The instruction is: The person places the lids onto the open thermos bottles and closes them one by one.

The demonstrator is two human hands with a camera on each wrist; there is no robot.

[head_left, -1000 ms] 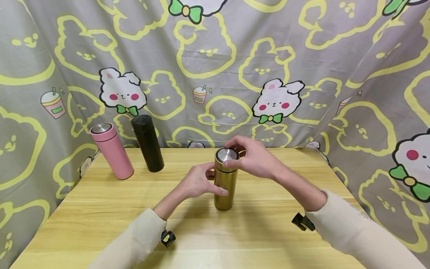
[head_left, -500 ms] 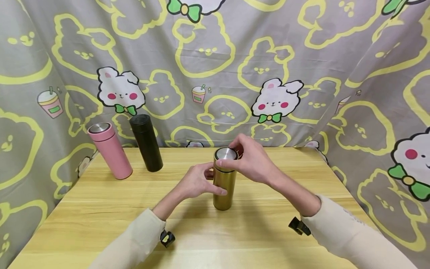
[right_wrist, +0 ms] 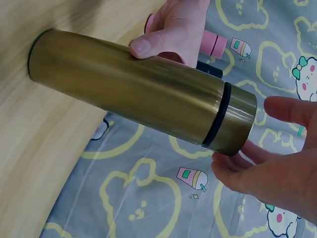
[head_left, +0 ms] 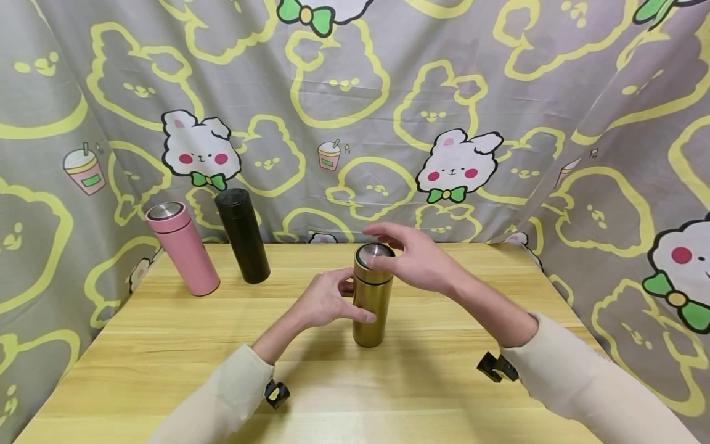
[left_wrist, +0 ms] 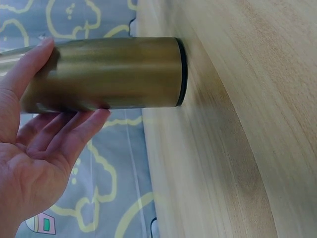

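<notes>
A gold thermos (head_left: 373, 308) stands upright on the wooden table, its lid (head_left: 374, 255) on top with a silver disc and black ring. My left hand (head_left: 327, 299) grips the thermos body from the left, thumb across the near side, other fingers behind, as the left wrist view of the hand (left_wrist: 44, 148) also shows. My right hand (head_left: 418, 259) is spread around the lid. In the right wrist view, the thumb of the right hand (right_wrist: 277, 158) stands apart from the lid's edge. Its other fingers are at the lid's far side; whether they touch cannot be told.
A pink thermos (head_left: 185, 253) and a black thermos (head_left: 244, 237) stand upright at the table's back left. A patterned grey curtain (head_left: 355, 123) hangs behind and along both sides of the wooden table (head_left: 388, 401).
Half a second ago my right thumb and fingers were closer round the lid, turned leftward. Now they have loosened and the hand has swung back right. The left hand has kept its hold.
</notes>
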